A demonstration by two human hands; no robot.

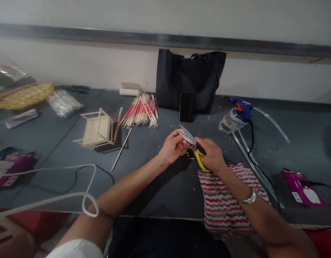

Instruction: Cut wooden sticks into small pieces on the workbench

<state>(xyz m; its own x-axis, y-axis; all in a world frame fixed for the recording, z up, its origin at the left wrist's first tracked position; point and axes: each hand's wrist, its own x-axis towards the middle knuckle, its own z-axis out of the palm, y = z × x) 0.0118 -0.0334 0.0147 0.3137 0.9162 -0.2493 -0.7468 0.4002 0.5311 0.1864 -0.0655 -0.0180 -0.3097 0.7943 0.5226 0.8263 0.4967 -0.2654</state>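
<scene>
I see the surface (149,193) edge this side of both hands, black bag (190,73) bounding the far side. Right hand (211,154): fingers curled round yellow-handled scissors (188,137), blades parted, above small wooden bits (185,152). Left hand (171,147): fingers bent beside blades; can't tell how tightly closed or what's gripped.

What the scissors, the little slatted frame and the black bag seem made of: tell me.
Scissors: blades probably steel, from their smooth grey shine; yellow handle likely plastic, judging by its even colour.
Slatted frame: apparently bare wood or bamboo, pale, matt and straight-edged.
Black bag: leather or imitation, smooth with a dull sheen; I cannot tell which.
</scene>
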